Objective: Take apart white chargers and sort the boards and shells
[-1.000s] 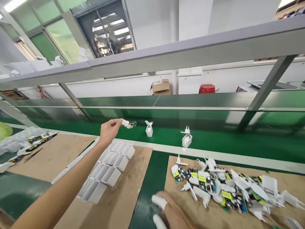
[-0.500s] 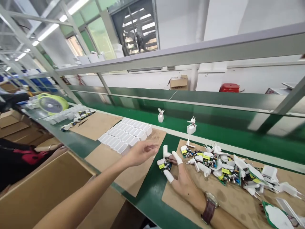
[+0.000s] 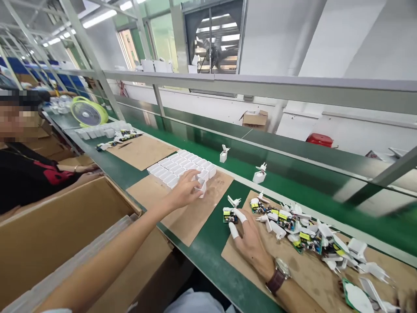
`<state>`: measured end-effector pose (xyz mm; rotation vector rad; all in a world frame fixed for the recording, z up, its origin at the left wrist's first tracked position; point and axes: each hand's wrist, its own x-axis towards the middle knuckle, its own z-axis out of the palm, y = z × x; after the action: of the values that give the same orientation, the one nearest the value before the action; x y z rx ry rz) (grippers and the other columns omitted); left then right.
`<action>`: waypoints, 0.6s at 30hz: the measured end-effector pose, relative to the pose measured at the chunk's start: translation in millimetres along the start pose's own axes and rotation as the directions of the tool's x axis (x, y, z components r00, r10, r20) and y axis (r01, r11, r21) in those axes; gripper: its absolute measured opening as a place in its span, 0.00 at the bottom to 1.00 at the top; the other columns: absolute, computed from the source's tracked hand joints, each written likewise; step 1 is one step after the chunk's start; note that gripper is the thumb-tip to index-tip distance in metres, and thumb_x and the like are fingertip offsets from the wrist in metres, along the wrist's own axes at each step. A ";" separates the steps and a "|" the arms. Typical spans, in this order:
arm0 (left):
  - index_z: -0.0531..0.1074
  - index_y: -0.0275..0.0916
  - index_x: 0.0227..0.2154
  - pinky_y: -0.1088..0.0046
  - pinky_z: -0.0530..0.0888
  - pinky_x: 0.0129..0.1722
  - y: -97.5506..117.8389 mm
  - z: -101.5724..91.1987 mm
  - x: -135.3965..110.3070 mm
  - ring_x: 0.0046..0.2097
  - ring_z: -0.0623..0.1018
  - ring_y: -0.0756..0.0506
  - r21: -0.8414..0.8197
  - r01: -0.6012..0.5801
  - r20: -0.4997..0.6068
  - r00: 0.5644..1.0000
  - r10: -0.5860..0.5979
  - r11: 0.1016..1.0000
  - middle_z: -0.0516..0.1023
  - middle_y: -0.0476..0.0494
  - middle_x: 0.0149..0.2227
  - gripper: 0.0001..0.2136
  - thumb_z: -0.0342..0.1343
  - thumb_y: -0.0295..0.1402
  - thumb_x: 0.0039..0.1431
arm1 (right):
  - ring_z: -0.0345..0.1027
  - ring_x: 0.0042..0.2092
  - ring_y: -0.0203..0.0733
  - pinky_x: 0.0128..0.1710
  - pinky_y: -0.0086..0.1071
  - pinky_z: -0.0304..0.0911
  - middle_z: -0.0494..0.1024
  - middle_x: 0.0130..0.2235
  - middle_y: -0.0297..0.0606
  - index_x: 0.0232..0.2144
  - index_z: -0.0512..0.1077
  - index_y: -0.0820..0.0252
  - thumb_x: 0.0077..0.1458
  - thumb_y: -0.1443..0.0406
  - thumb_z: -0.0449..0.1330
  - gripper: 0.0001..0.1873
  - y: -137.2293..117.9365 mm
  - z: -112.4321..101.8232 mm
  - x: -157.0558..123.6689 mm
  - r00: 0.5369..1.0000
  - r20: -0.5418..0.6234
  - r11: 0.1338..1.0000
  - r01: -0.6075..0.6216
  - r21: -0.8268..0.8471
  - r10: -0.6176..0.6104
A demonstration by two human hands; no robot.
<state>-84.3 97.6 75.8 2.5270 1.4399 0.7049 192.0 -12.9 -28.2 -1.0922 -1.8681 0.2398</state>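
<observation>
My left hand point(image 3: 185, 190) pinches a white plastic charger case point(image 3: 202, 188) at the right side of a block of similar white cases point(image 3: 176, 167), which stand in rows on a brown cardboard sheet. My right hand point(image 3: 249, 234), with white finger cots and a wristwatch, has its fingers closed on a charger circuit board point(image 3: 229, 216) with a yellow component. A white plug piece point(image 3: 233, 201) sticks up just beyond the board. Right of this hand lies a heap of charger boards and white plug parts point(image 3: 302, 232) on another cardboard sheet.
Two white cases with plug parts on top, one point(image 3: 223, 154) farther left and one point(image 3: 259, 174) nearer, stand on the green belt. A cardboard box point(image 3: 107, 208) is at the left by the bench edge. Beyond it sits another person point(image 3: 29, 174). A green fan point(image 3: 88, 112) stands farther along.
My left hand has closed on a white case at the block's right side. The right hand still has the board, and the plug piece now points upward. The view has shifted left.
</observation>
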 end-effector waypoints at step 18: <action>0.64 0.44 0.66 0.57 0.74 0.66 22.9 78.6 -34.3 0.65 0.76 0.35 -0.510 -0.114 0.023 0.989 0.146 0.853 0.73 0.36 0.65 0.34 0.66 0.36 0.57 | 0.64 0.64 0.57 0.64 0.58 0.62 0.72 0.64 0.48 0.69 0.59 0.56 0.58 0.74 0.55 0.37 2.4 -36.4 42.4 0.879 0.476 0.968 0.147 -0.204 -0.033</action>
<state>-44.7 64.5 3.6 2.2128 0.9081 0.8841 214.8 11.4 16.8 -1.1737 -2.4285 0.2490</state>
